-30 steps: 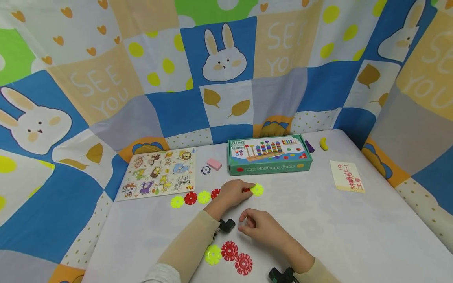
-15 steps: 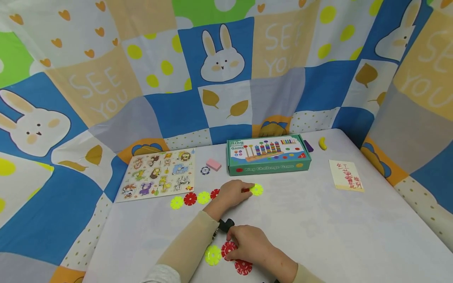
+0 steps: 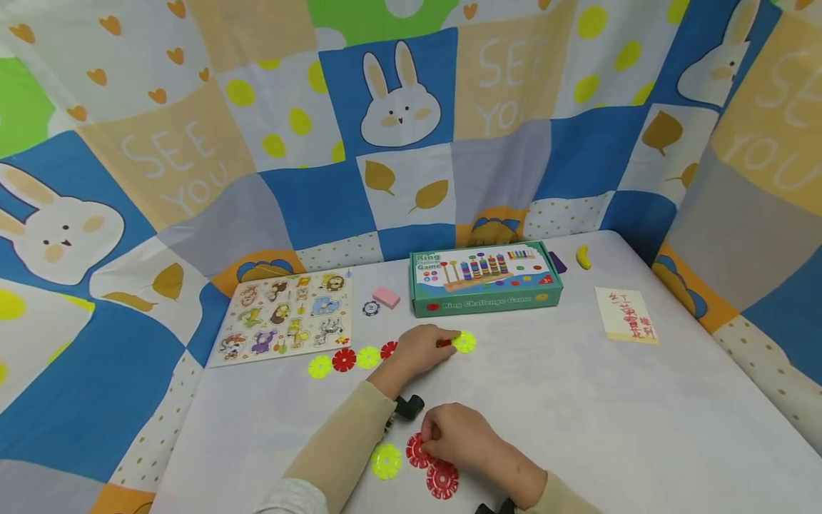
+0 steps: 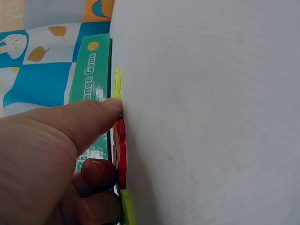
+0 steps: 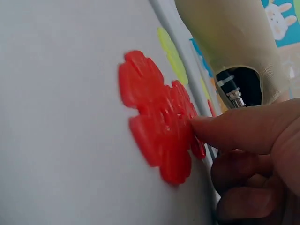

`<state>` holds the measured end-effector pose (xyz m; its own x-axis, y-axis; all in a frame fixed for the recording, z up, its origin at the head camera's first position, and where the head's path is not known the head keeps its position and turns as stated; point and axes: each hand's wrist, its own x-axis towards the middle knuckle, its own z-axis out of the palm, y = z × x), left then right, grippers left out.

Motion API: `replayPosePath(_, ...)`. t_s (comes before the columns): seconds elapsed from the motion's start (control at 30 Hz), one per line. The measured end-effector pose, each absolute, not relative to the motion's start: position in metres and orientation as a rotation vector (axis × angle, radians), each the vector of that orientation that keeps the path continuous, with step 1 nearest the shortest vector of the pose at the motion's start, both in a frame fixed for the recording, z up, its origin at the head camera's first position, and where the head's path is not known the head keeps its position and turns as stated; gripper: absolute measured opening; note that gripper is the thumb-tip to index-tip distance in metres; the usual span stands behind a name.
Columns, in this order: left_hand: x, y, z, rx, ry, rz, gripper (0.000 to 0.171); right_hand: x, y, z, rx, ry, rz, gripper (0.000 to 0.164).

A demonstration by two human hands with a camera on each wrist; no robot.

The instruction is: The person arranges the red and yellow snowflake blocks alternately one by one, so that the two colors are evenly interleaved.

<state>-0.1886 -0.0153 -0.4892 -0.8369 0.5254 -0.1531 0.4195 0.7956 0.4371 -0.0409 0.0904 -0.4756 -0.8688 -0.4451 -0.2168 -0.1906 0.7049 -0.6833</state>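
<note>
In the head view, a row of yellow-green and red flower-shaped plastic discs runs across the table, from a yellow-green disc to another yellow-green disc. My left hand lies over the right part of this row and hides some of it. One straight digit presses at the edge of the end disc, beside a red disc; the other fingers are curled. Closer to me, my right hand pinches a red flower-shaped disc between thumb and fingers. A second red disc and a yellow-green disc lie beside it.
Behind the row are an animal puzzle board, a pink block, a round chip and a green game box. Farther right lie a toy banana and a handwritten note. Patterned cloth hangs behind the table.
My right hand has come down toward me to the loose discs and taken hold of a red one, shifting it slightly. The left hand keeps its place on the row.
</note>
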Motion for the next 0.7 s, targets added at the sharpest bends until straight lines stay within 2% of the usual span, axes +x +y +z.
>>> replayPosePath(0.07, -0.1888, -0.0161, -0.4897, 0.731, 2.720, 0.572, 0.040, -0.0403, 0.0905, -0.4748, -0.513, 2.552, -0.947, 0.022)
replayPosePath(0.23, -0.1882, -0.0163, -0.4894, 0.724, 2.720, 0.575, 0.041, -0.0393, 0.0892, -0.4733, -0.541, 2.581, -0.853, 0.042)
replayPosePath(0.5, -0.1874, -0.0154, -0.4877, 0.720, 2.702, 0.569, 0.042, -0.0348, 0.0848, -0.4716, -0.617, 2.535, -0.858, 0.034)
replayPosePath(0.7, -0.1885, -0.0165, -0.4896, 0.733, 2.726, 0.574, 0.042, -0.0350, 0.0887, -0.4702, -0.722, 2.576, -0.965, 0.017)
